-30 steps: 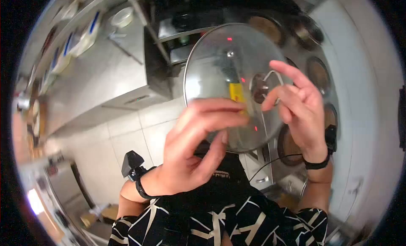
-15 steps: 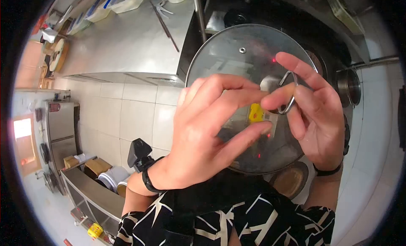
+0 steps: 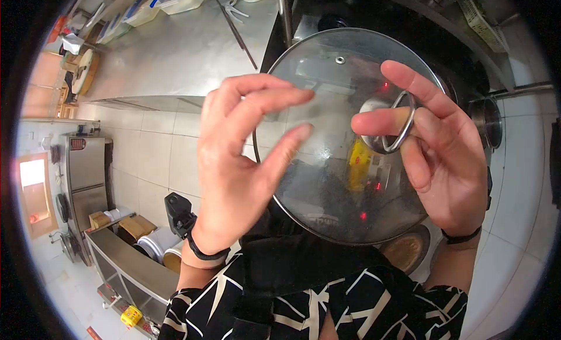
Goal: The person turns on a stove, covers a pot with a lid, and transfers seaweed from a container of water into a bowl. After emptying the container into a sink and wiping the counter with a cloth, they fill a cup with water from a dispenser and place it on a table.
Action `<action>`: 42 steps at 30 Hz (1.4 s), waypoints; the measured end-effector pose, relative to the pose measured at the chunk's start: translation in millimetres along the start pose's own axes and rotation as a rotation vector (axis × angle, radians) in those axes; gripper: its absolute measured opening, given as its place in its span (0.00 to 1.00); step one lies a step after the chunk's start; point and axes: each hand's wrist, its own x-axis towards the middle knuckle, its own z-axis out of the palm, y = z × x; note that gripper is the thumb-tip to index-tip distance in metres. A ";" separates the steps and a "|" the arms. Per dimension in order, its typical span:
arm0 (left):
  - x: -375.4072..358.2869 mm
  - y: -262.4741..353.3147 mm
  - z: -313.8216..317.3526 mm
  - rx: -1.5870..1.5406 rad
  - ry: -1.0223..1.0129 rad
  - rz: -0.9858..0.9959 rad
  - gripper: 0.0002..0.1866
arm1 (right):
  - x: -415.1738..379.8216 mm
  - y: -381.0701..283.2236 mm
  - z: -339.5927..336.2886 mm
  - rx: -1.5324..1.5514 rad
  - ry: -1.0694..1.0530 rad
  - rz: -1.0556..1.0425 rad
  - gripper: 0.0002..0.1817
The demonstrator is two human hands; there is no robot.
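Observation:
A large round glass pot lid point(image 3: 315, 194) with a metal rim is in front of me. Its metal ring handle point(image 3: 401, 143) rises from a round base plate near the lid's middle. My right hand point(image 3: 450, 159) is closed round this ring, with one finger through it and another stretched upward. Over the lid's left part, my left hand point(image 3: 236, 144) holds nothing; its fingers are curved and spread apart from the thumb. Small red lights and a yellow patch point(image 3: 357, 164) show on or through the glass.
A steel counter point(image 3: 169, 59) at upper left carries chopsticks point(image 3: 238, 36), a pair of tongs or similar tool point(image 3: 235, 11) and plastic tubs point(image 3: 175, 2). A metal pot point(image 3: 486, 123) stands at right. Below the lid is a round brownish pan point(image 3: 406, 249). A steel shelf point(image 3: 125, 249) stands lower left.
My left hand has moved left, away from the ring handle. My right hand keeps hold of the ring and has shifted slightly right with the lid.

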 end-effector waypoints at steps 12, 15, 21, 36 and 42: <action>-38.5 -59.1 -33.2 -0.043 0.050 -0.106 0.11 | -20.5 16.9 -7.9 -0.088 0.160 0.060 0.22; -68.2 -82.8 5.6 -0.184 -0.185 -0.191 0.10 | -38.5 29.8 -71.8 -0.178 0.464 0.086 0.18; -121.6 -98.6 79.0 -0.353 -0.657 -0.373 0.11 | -87.7 19.9 -261.7 -0.775 0.779 -0.022 0.10; -17.5 -21.7 211.0 -0.072 -0.908 -0.393 0.14 | -122.7 26.5 -809.3 -2.170 1.242 0.054 0.10; 15.6 0.1 236.8 0.018 -0.936 -0.468 0.11 | -86.7 -2.6 -759.8 -0.965 1.388 0.215 0.10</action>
